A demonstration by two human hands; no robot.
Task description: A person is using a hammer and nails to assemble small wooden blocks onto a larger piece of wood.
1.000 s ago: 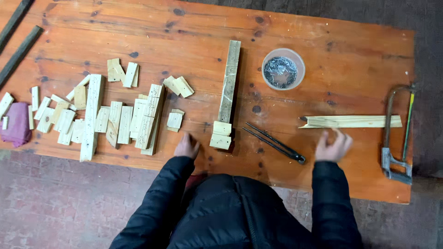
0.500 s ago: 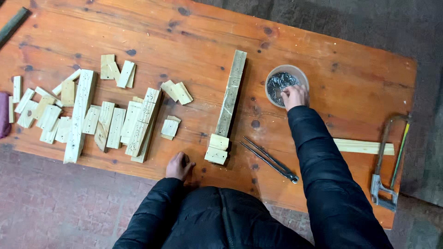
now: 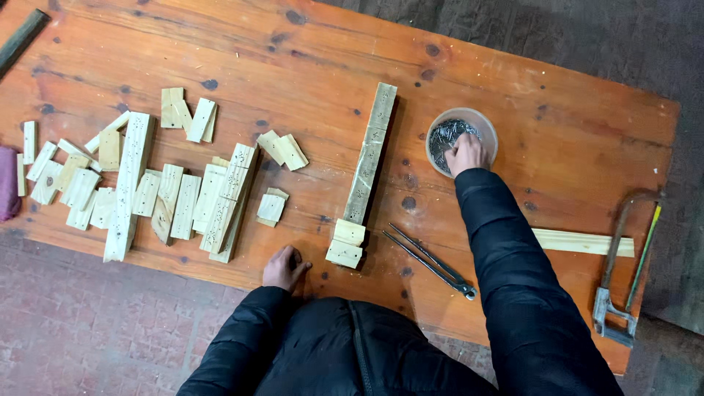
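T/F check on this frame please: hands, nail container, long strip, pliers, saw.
1. The right hand reaches into the round container of nails. True.
2. The left hand holds a wood block. False: it rests on the table edge, holding no block.
3. The pincers lie left of the long wood strip. False: they lie to its right.
4. The hacksaw lies at the table's right end. True.
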